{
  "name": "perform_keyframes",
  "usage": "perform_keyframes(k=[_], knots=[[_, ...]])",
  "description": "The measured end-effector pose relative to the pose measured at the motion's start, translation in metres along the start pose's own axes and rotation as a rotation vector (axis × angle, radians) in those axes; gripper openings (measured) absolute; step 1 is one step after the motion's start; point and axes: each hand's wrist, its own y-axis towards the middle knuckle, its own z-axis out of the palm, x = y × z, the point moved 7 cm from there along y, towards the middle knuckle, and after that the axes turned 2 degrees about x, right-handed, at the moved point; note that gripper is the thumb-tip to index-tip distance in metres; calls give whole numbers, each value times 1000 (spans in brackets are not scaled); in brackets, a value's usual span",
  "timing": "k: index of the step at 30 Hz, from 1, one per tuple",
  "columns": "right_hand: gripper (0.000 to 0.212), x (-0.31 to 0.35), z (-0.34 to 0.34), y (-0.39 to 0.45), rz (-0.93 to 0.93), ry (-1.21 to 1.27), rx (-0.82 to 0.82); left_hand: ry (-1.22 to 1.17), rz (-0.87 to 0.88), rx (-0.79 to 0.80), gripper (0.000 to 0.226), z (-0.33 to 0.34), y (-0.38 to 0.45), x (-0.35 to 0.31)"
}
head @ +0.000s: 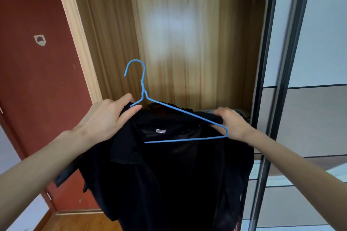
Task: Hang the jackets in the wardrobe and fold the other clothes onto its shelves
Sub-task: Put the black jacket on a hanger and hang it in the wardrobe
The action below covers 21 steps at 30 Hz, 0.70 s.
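A dark red door (37,80) stands left, above a wooden floor (84,221).

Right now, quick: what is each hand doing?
Left hand: closed on the black jacket at its shoulder, by the blue hanger.
Right hand: closed on the jacket's other shoulder and the hanger's end.

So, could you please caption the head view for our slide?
Both hands fit a black jacket onto a blue hanger before the open wardrobe.
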Motion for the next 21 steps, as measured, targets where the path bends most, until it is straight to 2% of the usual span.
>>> perform_keyframes(k=[2, 3, 6, 9, 11, 14, 17, 21], knots=[[14, 7, -12, 3, -3, 72, 41, -67, -63, 38, 40, 6, -2, 1], [15, 8, -18, 5, 14, 109, 54, -173, -116, 53, 42, 9, -1, 3], [15, 11, -36, 9, 26, 133, 40, -677, -286, 107, 51, 19, -1, 6], [24, 15, -53, 12, 28, 129, -24, -771, -307, 103, 50, 18, -4, 4], [31, 19, -64, 13, 24, 119, -68, -719, -268, 32, 42, 16, -6, 3], [33, 25, -75, 13, 21, 53, -93, -410, -265, -179, 33, 3, -6, 5], [32, 34, -82, 14, 21, -64, -76, -72, -196, -389, 35, -9, -3, 0], [28, 42, -92, 16, 12, -136, -87, 191, -46, -520, 38, -18, 4, -16]])
